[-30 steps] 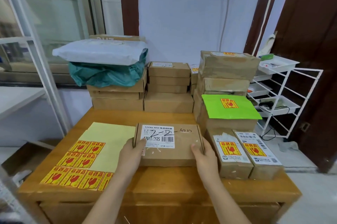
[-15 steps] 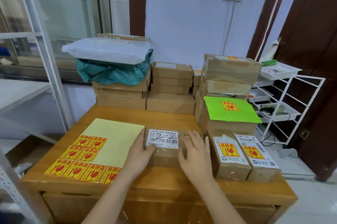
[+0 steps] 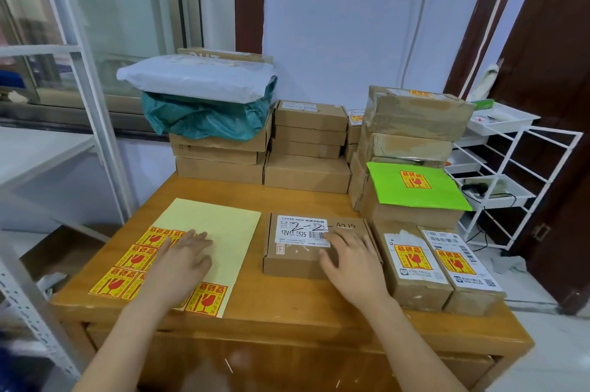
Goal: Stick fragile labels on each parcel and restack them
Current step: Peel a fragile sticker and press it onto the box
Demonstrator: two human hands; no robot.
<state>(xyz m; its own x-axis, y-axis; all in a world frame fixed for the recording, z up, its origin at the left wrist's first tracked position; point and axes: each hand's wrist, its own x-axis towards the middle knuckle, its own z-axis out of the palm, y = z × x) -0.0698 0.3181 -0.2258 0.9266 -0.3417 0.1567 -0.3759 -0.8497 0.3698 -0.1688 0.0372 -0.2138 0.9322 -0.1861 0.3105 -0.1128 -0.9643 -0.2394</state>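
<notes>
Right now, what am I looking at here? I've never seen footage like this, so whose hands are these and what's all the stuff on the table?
This is one picture from a camera worn on a person's head, looking down at their own bare hands; there is no robot. On the wooden table lies a yellow sticker sheet with red and yellow fragile labels. The left hand rests flat on that sheet. The right hand rests on a flat brown box that has a barcode label but no fragile sticker. Neither hand grips anything. To the right sit two small parcels already labelled; more boxes are stacked behind.
</notes>
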